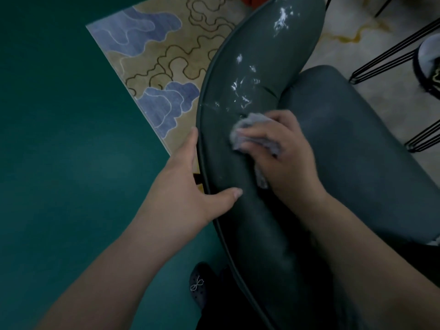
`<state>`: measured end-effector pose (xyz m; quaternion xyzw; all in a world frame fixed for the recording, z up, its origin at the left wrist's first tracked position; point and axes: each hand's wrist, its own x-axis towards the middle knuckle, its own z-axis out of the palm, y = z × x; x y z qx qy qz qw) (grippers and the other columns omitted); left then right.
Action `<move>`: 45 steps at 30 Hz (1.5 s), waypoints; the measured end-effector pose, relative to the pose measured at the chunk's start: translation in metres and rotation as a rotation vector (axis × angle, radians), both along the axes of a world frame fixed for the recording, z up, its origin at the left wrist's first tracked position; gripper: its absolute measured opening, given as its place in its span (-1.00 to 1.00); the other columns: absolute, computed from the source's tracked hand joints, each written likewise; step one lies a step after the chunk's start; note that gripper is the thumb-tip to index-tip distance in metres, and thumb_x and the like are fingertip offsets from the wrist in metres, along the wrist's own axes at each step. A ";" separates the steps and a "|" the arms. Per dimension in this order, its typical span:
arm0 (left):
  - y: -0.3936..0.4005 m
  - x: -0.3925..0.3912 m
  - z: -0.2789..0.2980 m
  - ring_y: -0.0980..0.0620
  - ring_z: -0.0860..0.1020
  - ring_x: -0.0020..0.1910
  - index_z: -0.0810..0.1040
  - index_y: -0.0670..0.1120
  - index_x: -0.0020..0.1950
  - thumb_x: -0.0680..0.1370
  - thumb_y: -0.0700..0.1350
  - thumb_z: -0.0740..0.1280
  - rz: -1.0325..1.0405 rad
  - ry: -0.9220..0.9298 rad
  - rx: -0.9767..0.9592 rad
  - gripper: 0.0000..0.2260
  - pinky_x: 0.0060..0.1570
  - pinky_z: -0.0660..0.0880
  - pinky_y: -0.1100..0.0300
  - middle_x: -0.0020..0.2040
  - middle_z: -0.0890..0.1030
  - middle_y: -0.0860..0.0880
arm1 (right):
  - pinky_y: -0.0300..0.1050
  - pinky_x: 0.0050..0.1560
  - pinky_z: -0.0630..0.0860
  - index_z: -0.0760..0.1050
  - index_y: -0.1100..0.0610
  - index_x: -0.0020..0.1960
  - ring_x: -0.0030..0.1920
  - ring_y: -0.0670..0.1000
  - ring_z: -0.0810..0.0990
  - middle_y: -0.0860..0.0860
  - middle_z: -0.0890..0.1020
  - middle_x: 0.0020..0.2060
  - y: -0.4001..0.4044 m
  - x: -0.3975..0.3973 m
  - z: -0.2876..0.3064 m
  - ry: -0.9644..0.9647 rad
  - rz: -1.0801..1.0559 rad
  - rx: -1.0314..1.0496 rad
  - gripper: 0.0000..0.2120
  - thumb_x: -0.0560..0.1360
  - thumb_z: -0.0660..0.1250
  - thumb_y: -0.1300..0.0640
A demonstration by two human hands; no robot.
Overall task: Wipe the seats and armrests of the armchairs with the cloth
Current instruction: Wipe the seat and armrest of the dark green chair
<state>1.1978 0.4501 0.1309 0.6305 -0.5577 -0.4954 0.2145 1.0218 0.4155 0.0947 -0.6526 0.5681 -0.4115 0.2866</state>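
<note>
My right hand [283,151] presses a crumpled grey cloth [252,136] flat against the padded armrest of a dark green leather armchair [240,210]. My fingers lie fairly straight over the cloth, with my thumb curled round its near side, so the cloth is bunched under my palm and a loose tail of it hangs out below my hand. My left hand [188,186] is open and braces the outer edge of the same armrest: the fingers run along the piped rim on the outside, and the thumb rests on top of the padding.

Just beyond the cloth, the armrest shows bright wet streaks [245,91] that continue up its curve toward the chair back. To the right of my right hand lies the chair's dark green seat cushion [357,139], touching the armrest along a deep seam.

To the left of the armrest is open dark green floor [59,139] and a beige rug with blue cloud shapes [157,55]. Thin black metal legs [392,55] stand on pale marbled floor to the upper right.

Both forearms reach in from the bottom edge, the right one crossing over the seat.
</note>
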 end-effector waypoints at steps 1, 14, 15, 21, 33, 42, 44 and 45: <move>0.000 0.000 0.001 0.37 0.52 0.10 0.00 0.28 0.54 0.19 0.16 0.50 0.005 0.012 0.010 0.03 -0.02 0.39 0.58 0.31 0.37 0.42 | -0.41 0.11 0.37 0.59 0.08 -0.01 0.03 -0.23 0.48 0.12 0.51 0.03 0.004 -0.011 -0.002 -0.050 -0.068 0.058 -0.82 0.44 0.44 0.29; 0.001 0.000 0.003 0.45 0.49 0.06 -0.07 0.34 0.53 0.23 0.08 0.55 0.003 0.017 0.087 0.05 -0.07 0.36 0.62 0.31 0.42 0.36 | -0.44 0.04 0.35 0.59 -0.03 -0.03 0.00 -0.22 0.46 -0.07 0.44 -0.04 0.013 -0.041 0.003 0.075 0.049 0.115 -0.73 0.42 0.44 0.31; 0.001 0.000 0.003 0.43 0.49 0.09 -0.07 0.33 0.53 0.23 0.09 0.54 -0.001 0.008 0.084 0.05 -0.07 0.35 0.63 0.32 0.42 0.36 | -0.48 0.03 0.32 0.60 -0.05 -0.06 0.00 -0.27 0.44 -0.09 0.43 -0.05 0.012 -0.044 0.005 0.090 0.025 0.127 -0.75 0.43 0.44 0.29; 0.000 -0.002 0.003 0.33 0.47 0.22 -0.07 0.30 0.54 0.20 0.14 0.51 -0.006 -0.013 0.049 0.06 0.14 0.39 0.40 0.36 0.36 0.37 | -0.44 0.09 0.33 0.65 -0.05 -0.04 0.05 -0.19 0.46 -0.11 0.41 0.00 0.015 -0.014 0.004 0.081 0.177 -0.028 -0.89 0.46 0.41 0.09; 0.001 0.000 0.002 0.56 0.40 0.10 -0.21 0.22 0.55 0.19 0.08 0.52 -0.096 -0.022 0.077 0.15 -0.11 0.30 0.67 0.36 0.39 0.24 | -0.19 0.09 0.39 0.69 0.01 -0.13 0.03 0.04 0.47 0.08 0.51 -0.01 0.011 0.019 0.031 0.178 0.381 -0.045 -0.93 0.41 0.44 0.07; 0.005 0.008 -0.001 0.38 0.46 0.21 -0.18 0.32 0.53 0.25 0.04 0.58 -0.090 0.034 0.086 0.13 0.05 0.42 0.51 0.38 0.42 0.23 | -0.22 0.10 0.36 0.68 -0.06 -0.06 0.07 0.00 0.44 -0.06 0.42 0.02 0.018 0.007 0.023 0.154 0.333 -0.068 -0.89 0.45 0.40 0.01; 0.005 0.009 -0.001 0.31 0.43 0.29 -0.16 0.36 0.51 0.24 0.09 0.58 -0.091 0.053 0.083 0.11 0.25 0.43 0.28 0.42 0.36 0.26 | -0.25 0.12 0.36 0.68 -0.04 -0.05 0.06 0.00 0.44 -0.03 0.43 0.02 0.018 0.003 0.015 0.148 0.338 -0.059 -0.88 0.44 0.41 0.03; 0.004 0.010 -0.001 0.28 0.43 0.31 -0.15 0.37 0.50 0.23 0.11 0.58 -0.098 0.061 0.084 0.11 0.30 0.43 0.16 0.43 0.33 0.30 | -0.28 0.12 0.38 0.66 -0.02 -0.04 0.05 0.00 0.46 0.01 0.44 0.02 0.016 -0.006 0.011 0.109 0.250 -0.011 -0.88 0.43 0.43 0.09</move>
